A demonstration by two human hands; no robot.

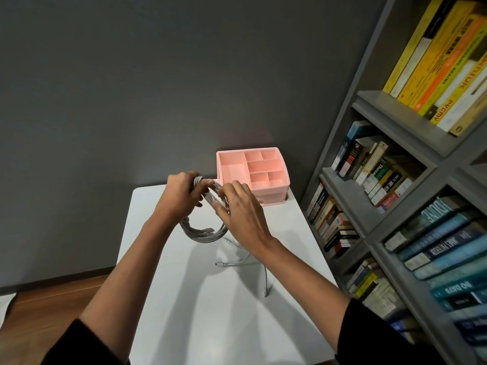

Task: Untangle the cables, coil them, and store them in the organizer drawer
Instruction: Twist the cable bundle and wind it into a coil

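Observation:
A coil of grey cables [203, 234] hangs above the white table [200, 306]. My left hand [180, 192] grips the top of the coil. My right hand [241, 206] pinches the strands just to the right of it. Loose cable ends [238, 263] trail from the coil down onto the table, one running toward the front right [266, 283]. The pink organizer [253, 175] stands at the table's far right corner, its open top split into several compartments. Its drawer faces me, partly hidden behind my right hand.
A grey bookshelf [395, 196] packed with books stands close along the table's right side. A dark grey wall is behind the table. Wooden floor [52, 301] shows at the lower left.

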